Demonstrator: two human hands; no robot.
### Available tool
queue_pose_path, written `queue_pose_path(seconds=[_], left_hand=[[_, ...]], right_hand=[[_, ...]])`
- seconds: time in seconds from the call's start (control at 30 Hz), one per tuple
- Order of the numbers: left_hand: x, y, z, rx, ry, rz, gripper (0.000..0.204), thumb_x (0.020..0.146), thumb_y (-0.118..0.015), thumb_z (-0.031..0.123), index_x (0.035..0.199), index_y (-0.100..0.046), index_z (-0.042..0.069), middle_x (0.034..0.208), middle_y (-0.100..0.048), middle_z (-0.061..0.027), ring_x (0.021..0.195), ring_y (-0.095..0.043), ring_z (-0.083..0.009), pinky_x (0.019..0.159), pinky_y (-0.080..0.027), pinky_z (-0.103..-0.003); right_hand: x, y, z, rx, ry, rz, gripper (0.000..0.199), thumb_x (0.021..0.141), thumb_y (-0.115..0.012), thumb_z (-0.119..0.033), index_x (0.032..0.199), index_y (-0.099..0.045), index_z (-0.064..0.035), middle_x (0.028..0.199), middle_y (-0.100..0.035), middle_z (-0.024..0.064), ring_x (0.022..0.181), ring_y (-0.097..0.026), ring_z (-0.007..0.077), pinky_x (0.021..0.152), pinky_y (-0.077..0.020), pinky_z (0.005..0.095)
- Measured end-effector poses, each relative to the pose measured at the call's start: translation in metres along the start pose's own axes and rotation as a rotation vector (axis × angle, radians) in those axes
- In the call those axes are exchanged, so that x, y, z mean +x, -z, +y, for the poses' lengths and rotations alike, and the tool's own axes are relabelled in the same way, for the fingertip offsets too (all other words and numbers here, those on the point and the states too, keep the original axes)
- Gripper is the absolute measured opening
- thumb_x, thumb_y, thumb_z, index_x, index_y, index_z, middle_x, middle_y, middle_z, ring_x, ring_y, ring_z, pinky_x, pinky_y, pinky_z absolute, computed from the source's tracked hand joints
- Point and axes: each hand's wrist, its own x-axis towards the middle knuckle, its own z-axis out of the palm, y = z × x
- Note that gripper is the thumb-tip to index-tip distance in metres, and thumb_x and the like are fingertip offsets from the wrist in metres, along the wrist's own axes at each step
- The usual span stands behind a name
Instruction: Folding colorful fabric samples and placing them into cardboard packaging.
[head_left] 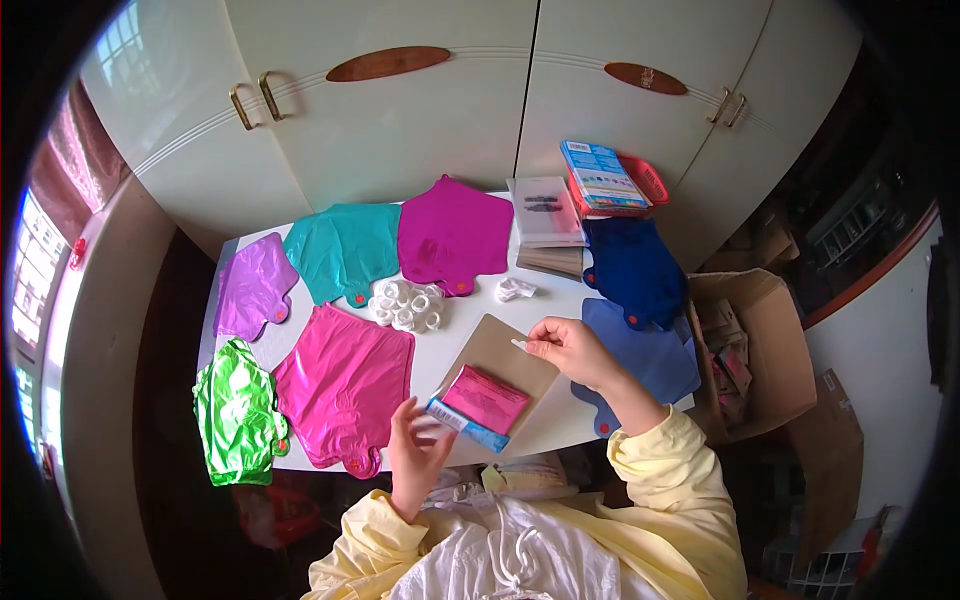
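In front of me lies a flat package [515, 352] with a grey-brown card or sleeve. Inside or on it sits a folded pink foil piece [484, 402], and a blue printed strip [468, 427] runs along its near edge. My right hand [572, 350] pinches a small white strip [519, 344] above the package's far right part. Beside the near left corner is my left hand [415, 450], fingers apart and holding nothing; I cannot tell whether a fingertip touches the package.
Around the table lie flat foil sheets: pink [345, 385], green [238, 412], purple [255, 285], teal [342, 248], magenta [455, 235], blue [635, 272]. White ribbon rolls [407, 305] sit mid-table. Clear sleeves [548, 215], a red basket [645, 180] and a cardboard box [765, 350] stand right.
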Motion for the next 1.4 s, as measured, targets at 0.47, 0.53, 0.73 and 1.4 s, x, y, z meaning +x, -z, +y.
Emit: queue_pose_path(seconds=[0.47,0.53,0.73,1.4], left_hand=[[0.030,0.001,0.001,0.886,-0.898,-0.437,0.033,0.076,-0.057,0.011,0.108,-0.063,0.006,0.112,-0.063,-0.0090,0.110,-0.058,-0.0261,0.093,-0.046,-0.039],[0.030,-0.002,-0.002,0.893,-0.918,-0.424,0.033,0.077,-0.057,0.011,0.108,-0.063,0.005,0.111,-0.064,-0.0093,0.109,-0.059,-0.0261,0.092,-0.047,-0.039],[0.027,-0.006,-0.001,0.904,-0.925,-0.415,0.032,0.076,-0.058,0.012,0.107,-0.063,0.004,0.112,-0.063,-0.0103,0.108,-0.060,-0.0274,0.090,-0.049,-0.039],[0.025,-0.016,0.009,0.831,-0.651,-0.490,0.024,0.076,-0.059,0.012,0.099,-0.063,0.005,0.111,-0.063,-0.0047,0.093,-0.063,-0.0206,0.072,-0.053,-0.033]], right_hand=[[0.043,-0.029,0.035,-0.963,0.598,0.237,0.022,0.074,-0.070,-0.016,0.095,-0.066,-0.0093,0.096,-0.062,0.0070,0.091,-0.060,0.0261,0.078,-0.0497,0.0374],[0.036,-0.033,0.031,-0.946,0.489,0.019,0.025,0.073,-0.071,-0.018,0.097,-0.066,-0.0116,0.101,-0.059,0.0062,0.097,-0.058,0.0251,0.081,-0.0489,0.0371],[0.023,-0.061,0.029,-1.091,0.590,-0.118,0.028,0.082,-0.058,-0.015,0.109,-0.066,-0.0151,0.095,-0.058,0.0043,0.091,-0.060,0.0215,0.073,-0.0538,0.0332],[0.149,0.109,0.066,-1.225,0.196,0.164,0.011,0.079,-0.058,-0.010,0.085,-0.065,-0.0051,0.092,-0.064,0.0156,0.087,-0.064,0.0347,0.076,-0.0517,0.0445]])
